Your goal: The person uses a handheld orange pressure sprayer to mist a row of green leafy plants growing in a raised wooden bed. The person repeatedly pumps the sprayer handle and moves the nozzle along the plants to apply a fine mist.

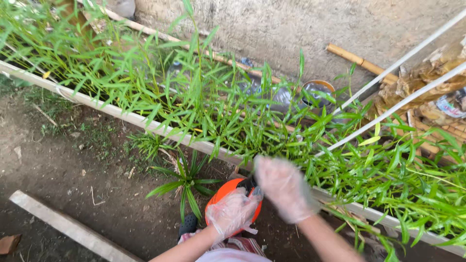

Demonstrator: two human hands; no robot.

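Both my hands wear thin clear plastic gloves. My left hand (233, 211) rests on a round orange container (221, 194) low in the middle of the view, fingers curled over its rim. My right hand (284, 187) is blurred, raised beside it with fingers spread, just in front of a bed of long-leaved green plants (208, 104). It holds nothing that I can see. A pale plank (121, 114) edges the bed along its near side.
Bare soil lies at the left with a small leafy clump (187, 179) and a loose pale board (68, 225). Behind the bed are a concrete wall, a bamboo pole (361, 62), a round pot (318, 92), white rods (403, 58) and dry husks at the right.
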